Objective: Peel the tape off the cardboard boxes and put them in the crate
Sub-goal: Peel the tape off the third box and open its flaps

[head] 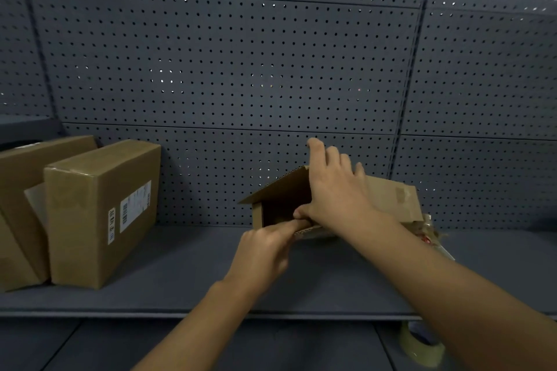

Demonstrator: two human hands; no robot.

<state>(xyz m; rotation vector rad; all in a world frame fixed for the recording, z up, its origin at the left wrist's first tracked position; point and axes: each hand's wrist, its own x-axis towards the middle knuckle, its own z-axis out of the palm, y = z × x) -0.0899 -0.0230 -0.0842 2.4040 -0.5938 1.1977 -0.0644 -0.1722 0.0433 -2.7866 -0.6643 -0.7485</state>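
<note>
From the head camera, a small cardboard box (388, 199) lies on its side on a grey shelf (187, 274), its open end facing left with one flap (280, 187) lifted above the dark opening. The right hand (334, 190) lies over the top of this box, fingers spread and reaching toward the pegboard wall (241, 63) behind, while its thumb curls down at the lower edge of the opening. The left hand (265, 247) comes up from below; its fingers are drawn together and its fingertips meet the right thumb at that lower edge, pinching something there, though whether it is tape or the cardboard lip cannot be told. Just past the right wrist, at the box's far right end, hangs a crumpled strip of clear tape (428, 235).

Well to the left of both hands stand two more boxes: a sealed box (99, 214) with white labels on its side and, touching it on the left, a leaning box (24, 178). Below the right forearm, under the shelf edge, sits a roll of tape (422, 346).
</note>
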